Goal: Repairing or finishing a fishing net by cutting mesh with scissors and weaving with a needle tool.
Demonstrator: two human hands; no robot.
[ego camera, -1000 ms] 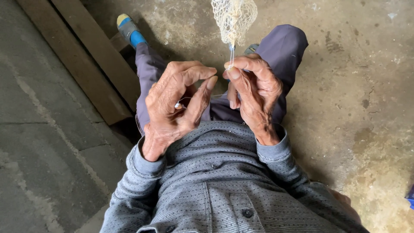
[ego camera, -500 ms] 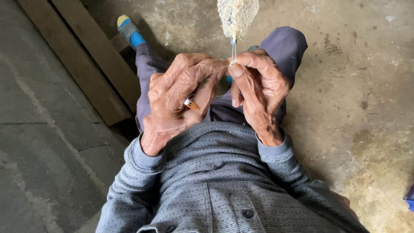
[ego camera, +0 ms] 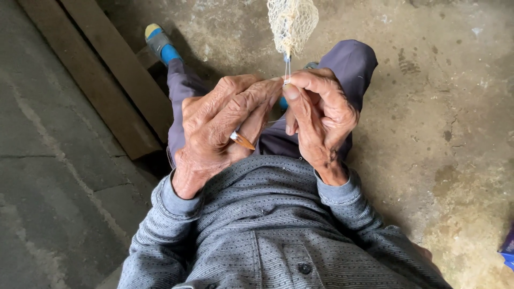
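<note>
A small pale mesh net (ego camera: pixel 292 21) hangs from the top of the view, drawn down into thin white threads (ego camera: pixel 287 69). My right hand (ego camera: pixel 321 115) pinches those threads between thumb and forefinger. My left hand (ego camera: pixel 219 128) meets it at the same spot, fingertips on the thread. A slim wooden netting needle (ego camera: pixel 242 141) with an orange tip is tucked between the left hand's fingers. Both hands are held over my lap, above purple trousers (ego camera: pixel 350 61) and a grey patterned shirt (ego camera: pixel 267 230).
I sit on a stained concrete floor (ego camera: pixel 444 107). A blue and yellow slipper (ego camera: pixel 159 43) is on my left foot at the upper left. Two wooden beams (ego camera: pixel 107 80) run diagonally along the left. A blue object (ego camera: pixel 507 247) shows at the right edge.
The left hand's fingers have closed in toward the right hand at the thread, and the needle now shows between them. The net barely shifted.
</note>
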